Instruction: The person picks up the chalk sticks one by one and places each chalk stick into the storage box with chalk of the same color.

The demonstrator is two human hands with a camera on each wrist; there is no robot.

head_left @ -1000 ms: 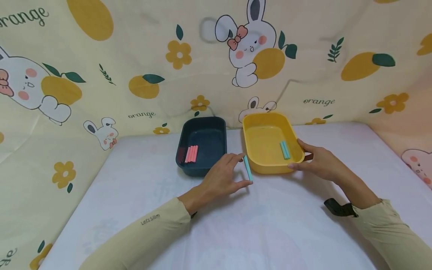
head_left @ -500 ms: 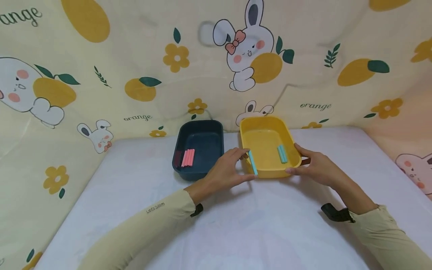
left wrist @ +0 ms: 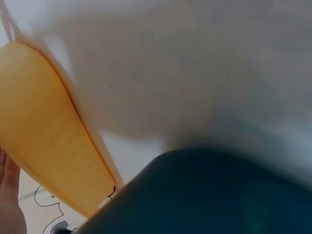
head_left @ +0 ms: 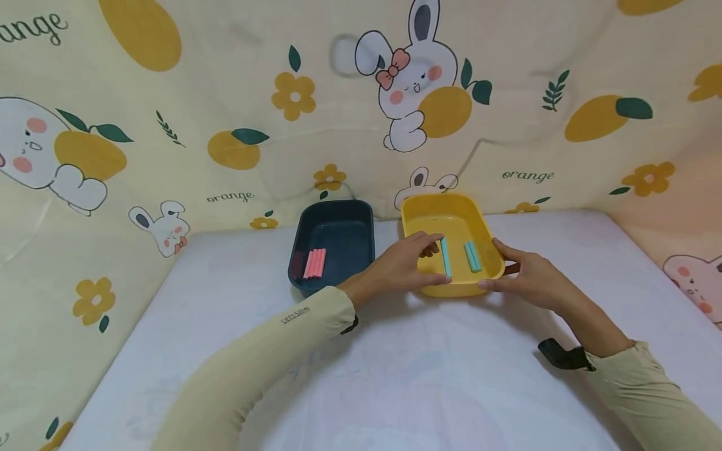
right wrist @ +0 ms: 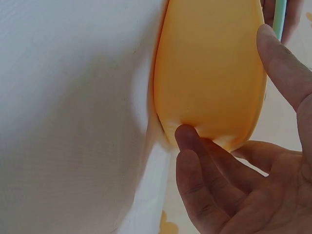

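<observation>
In the head view my left hand (head_left: 395,268) pinches a turquoise chalk stick (head_left: 445,258) by its ends, thumb nearer me, over the left part of the yellow box (head_left: 442,216). Two turquoise chalk sticks (head_left: 472,257) lie side by side inside that box, to the right. My right hand (head_left: 533,275) grips the box's right front corner. The right wrist view has the right thumb (right wrist: 282,68) at the rim and curled fingers against the yellow box's wall (right wrist: 209,73); the chalk stick (right wrist: 279,19) shows beyond. Only part of a hand (left wrist: 9,204) appears in the left wrist view.
A dark blue box (head_left: 344,235) stands left of the yellow one, with several pink chalk sticks (head_left: 314,264) at its left side. The left forearm passes just in front of it. A patterned cloth (head_left: 316,144) hangs behind the white-covered table (head_left: 395,376).
My left hand has carried the turquoise chalk stick rightward, from the gap between the boxes to over the yellow box. The right hand stays on the box's corner. The head view shifted slightly.
</observation>
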